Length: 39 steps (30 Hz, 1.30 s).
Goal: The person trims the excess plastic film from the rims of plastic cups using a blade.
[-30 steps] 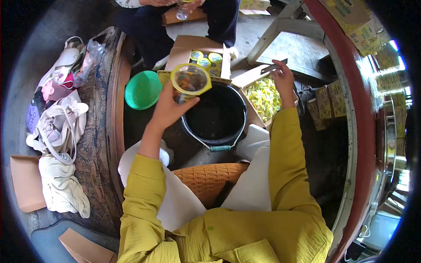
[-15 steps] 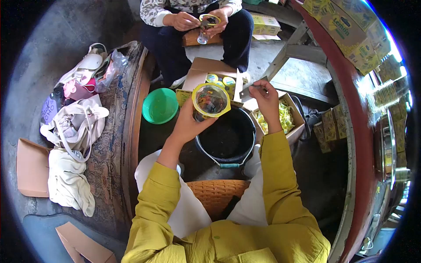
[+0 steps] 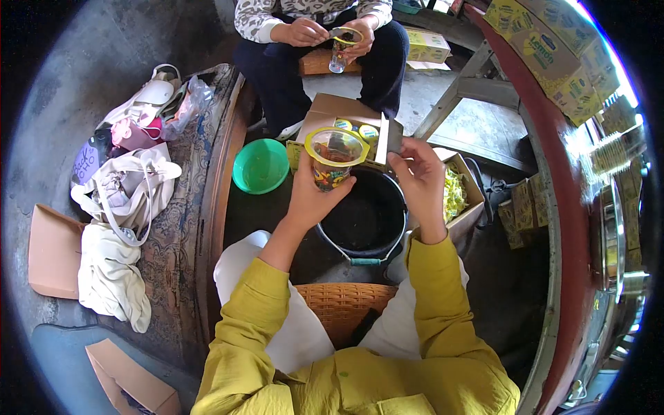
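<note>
My left hand [image 3: 316, 200] is wrapped round a printed clear plastic cup [image 3: 334, 173] with a yellow rim. The cup is tilted, its top facing me, and some colourful print shows through it. Between the thumb and fingers of my right hand [image 3: 420, 178] is a thin flat grey metal blade [image 3: 395, 137], held upright just right of the cup's rim and apart from it. Below both hands stands a black bucket [image 3: 363, 225] with a wire handle. Behind the cup is an open cardboard box [image 3: 339, 106] holding several yellow-lidded cups.
A green basin [image 3: 261, 166] sits left of the bucket. To the right, a carton [image 3: 465, 220] holds yellow packets. Opposite, a co-worker [image 3: 315, 34] holds another cup and a dark flat piece. Bags [image 3: 128, 187] lie on the bench at left; a wooden trestle [image 3: 467, 90] stands at right.
My right hand has come lower and nearer to me, the blade now pointing upward. The cup in my left hand has tipped so its printed side shows. The view has shifted slightly.
</note>
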Tool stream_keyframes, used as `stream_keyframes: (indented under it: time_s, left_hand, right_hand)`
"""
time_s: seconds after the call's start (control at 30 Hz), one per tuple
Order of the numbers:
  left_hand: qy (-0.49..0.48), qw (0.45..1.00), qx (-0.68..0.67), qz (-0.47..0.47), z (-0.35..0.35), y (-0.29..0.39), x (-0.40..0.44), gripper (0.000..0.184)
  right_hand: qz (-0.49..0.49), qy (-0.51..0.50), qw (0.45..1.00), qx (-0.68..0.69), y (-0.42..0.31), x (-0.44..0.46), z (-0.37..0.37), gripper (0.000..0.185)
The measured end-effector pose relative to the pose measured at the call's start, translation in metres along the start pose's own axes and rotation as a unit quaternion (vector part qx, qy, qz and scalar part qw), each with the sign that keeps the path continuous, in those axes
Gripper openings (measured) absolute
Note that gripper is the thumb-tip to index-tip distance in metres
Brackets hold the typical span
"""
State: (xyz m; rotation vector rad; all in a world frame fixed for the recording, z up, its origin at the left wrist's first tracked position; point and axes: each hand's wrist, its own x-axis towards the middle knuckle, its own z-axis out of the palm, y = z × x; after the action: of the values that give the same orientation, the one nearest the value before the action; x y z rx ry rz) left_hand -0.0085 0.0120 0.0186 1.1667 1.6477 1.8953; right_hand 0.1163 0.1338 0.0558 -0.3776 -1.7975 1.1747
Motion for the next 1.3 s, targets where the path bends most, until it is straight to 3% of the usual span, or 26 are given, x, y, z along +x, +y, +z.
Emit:
stream_keyframes:
  time_s: [0.03,0.13,0.23,0.47,0.67,0.77,1.0,1.07,1.17,1.3]
  left_hand:
    - [0.001,1.0,-0.008,-0.014,0.002,0.002,-0.001,0.063]
    - [-0.015,0.992,-0.12,0.036,0.006,0.011,-0.004,0.057]
    - [-0.009,0.992,-0.126,0.002,0.008,0.026,-0.007,0.052]
    - [0.018,0.991,-0.05,0.122,0.013,0.023,-0.015,0.063]
    - [0.044,0.995,-0.07,0.063,0.015,0.033,-0.018,0.067]
    - [0.034,0.991,-0.005,0.126,0.012,0.029,-0.016,0.069]
    - [0.025,0.988,-0.149,0.039,0.016,0.04,-0.019,0.066]
    - [0.015,0.99,-0.101,0.092,0.015,0.03,-0.018,0.062]
    - [-0.014,0.995,-0.08,0.061,0.01,0.024,-0.019,0.056]
    - [0.003,0.996,-0.031,0.084,0.008,0.023,-0.021,0.055]
  right_hand:
    - [0.046,0.026,0.997,0.048,-0.01,-0.003,0.004,0.019]
    - [-0.022,0.025,0.999,-0.039,-0.017,-0.009,0.007,0.016]
    - [-0.074,0.057,0.993,-0.074,-0.026,-0.013,0.011,0.016]
    - [-0.114,0.1,0.985,-0.089,-0.043,-0.023,0.017,0.014]
    - [-0.136,0.132,0.979,-0.071,-0.044,-0.029,0.023,0.015]
    - [-0.148,0.114,0.978,-0.095,-0.048,-0.029,0.025,0.016]
    - [-0.167,0.112,0.975,-0.096,-0.049,-0.028,0.034,0.016]
    - [-0.176,0.108,0.973,-0.103,-0.049,-0.028,0.035,0.017]
    - [-0.174,0.1,0.974,-0.103,-0.048,-0.027,0.036,0.016]
    - [-0.165,0.096,0.975,-0.11,-0.048,-0.028,0.037,0.016]
